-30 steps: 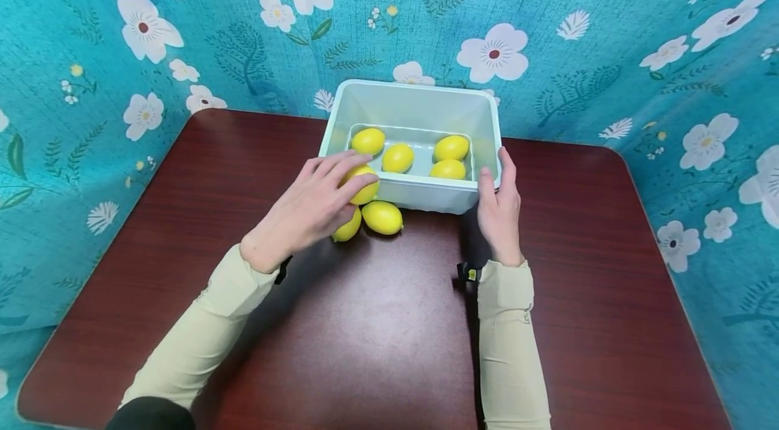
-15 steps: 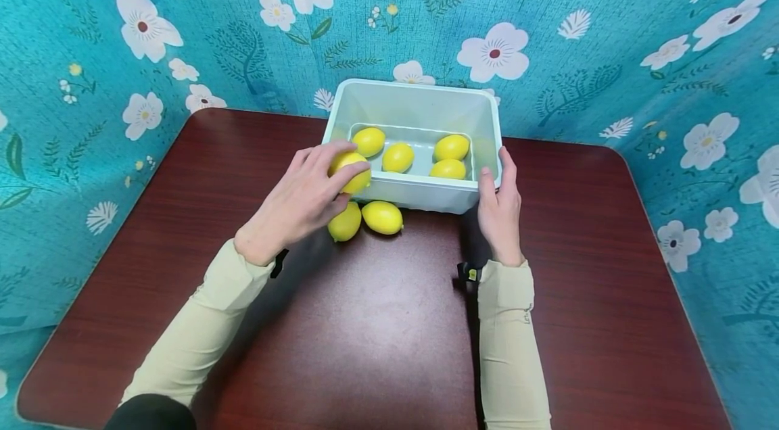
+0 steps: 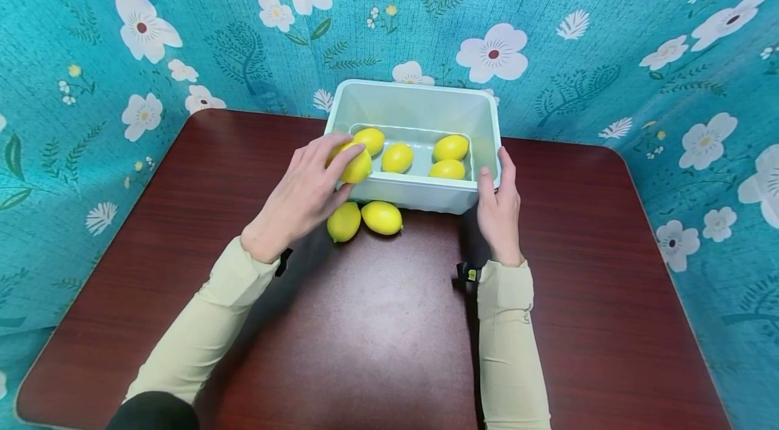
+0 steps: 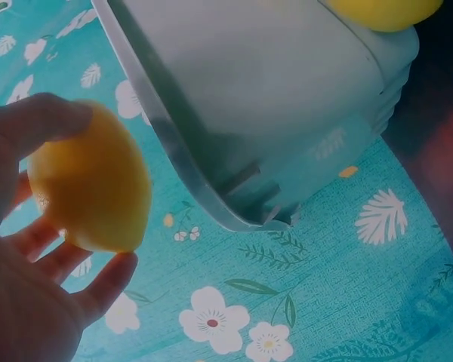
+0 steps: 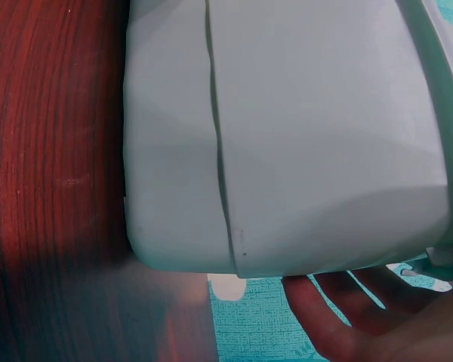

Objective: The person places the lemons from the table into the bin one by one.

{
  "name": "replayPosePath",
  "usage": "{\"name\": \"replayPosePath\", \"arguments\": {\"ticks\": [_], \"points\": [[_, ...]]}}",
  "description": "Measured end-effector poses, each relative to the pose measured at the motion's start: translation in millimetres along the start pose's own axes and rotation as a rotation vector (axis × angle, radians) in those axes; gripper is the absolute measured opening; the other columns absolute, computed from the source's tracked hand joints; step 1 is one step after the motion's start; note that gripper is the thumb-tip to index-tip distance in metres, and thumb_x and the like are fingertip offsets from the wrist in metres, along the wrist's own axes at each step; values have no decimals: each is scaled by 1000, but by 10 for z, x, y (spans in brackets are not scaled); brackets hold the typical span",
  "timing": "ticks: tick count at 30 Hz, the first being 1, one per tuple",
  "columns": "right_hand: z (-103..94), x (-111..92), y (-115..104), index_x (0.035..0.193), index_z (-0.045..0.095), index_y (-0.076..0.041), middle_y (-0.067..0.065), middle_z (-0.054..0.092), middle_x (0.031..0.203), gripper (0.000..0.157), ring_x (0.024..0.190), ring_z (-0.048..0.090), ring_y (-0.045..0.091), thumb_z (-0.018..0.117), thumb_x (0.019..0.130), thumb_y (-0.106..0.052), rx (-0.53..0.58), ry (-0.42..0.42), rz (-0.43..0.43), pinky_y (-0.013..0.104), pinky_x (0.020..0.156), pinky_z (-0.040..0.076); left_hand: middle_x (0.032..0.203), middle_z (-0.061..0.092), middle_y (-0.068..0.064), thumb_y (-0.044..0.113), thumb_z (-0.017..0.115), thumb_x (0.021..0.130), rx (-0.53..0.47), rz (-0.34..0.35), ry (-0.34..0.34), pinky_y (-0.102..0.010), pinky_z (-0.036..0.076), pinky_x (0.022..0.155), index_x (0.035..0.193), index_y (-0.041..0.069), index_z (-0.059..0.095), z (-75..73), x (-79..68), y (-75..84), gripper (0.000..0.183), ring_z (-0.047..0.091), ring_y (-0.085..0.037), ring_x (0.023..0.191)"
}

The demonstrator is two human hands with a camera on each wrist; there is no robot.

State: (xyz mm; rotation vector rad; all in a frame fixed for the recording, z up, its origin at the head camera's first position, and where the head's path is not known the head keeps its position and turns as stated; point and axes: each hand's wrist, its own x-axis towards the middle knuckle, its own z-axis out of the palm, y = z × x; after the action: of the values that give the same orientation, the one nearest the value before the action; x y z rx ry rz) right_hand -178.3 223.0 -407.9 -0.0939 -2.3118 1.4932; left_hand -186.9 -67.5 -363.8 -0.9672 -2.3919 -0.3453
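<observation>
My left hand [image 3: 304, 193] holds a lemon [image 3: 356, 165] between thumb and fingers, at the front left corner of a pale green plastic bin [image 3: 426, 195]. In the left wrist view this lemon [image 4: 94, 181] is beside the bin's rim [image 4: 170, 143], with a gap between them. Several lemons [image 3: 397, 158] lie on the bin's floor. On the table just in front of the bin are two more, a left lemon [image 3: 344, 222] and a right lemon [image 3: 382, 218]. My right hand [image 3: 502, 213] grips the bin's front right corner, thumb at the front rim and fingers along the side.
The dark red wooden table [image 3: 377, 349] has rounded far corners. A blue flowered cloth [image 3: 389, 11] hangs behind it and along both sides, close behind the bin. A small black device [image 3: 468, 272] sits at the right wrist.
My left hand has shifted the lemon a little left and away from me, up from the bin's front wall to its rim corner. The right hand and bin have stayed still.
</observation>
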Motion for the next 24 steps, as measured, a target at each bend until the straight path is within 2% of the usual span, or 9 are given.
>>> {"name": "replayPosePath", "arguments": {"ticks": [7,18,24], "points": [[-2,-2,5,141,25,-10,7,32,144,51,127,35,26,41,95,-25,-3,0,-3,45,104,28,131,40,-11,17,68,78,-7,-31,27,-43,35,89,124,7,44,18,35,-18,53,36,-27,121],[-6,-9,-8,141,24,-9,7,31,144,51,127,34,25,41,95,-25,3,-5,-3,45,104,28,132,41,-13,15,68,78,-76,-74,26,-44,38,88,124,7,45,47,95,-16,52,38,-30,120],[0,0,-18,141,24,-8,8,31,144,51,127,34,26,41,95,-24,3,-4,-3,45,104,28,130,41,-14,15,68,79,-97,-110,14,-43,40,86,124,9,46,65,125,-10,51,41,-30,113]]}}
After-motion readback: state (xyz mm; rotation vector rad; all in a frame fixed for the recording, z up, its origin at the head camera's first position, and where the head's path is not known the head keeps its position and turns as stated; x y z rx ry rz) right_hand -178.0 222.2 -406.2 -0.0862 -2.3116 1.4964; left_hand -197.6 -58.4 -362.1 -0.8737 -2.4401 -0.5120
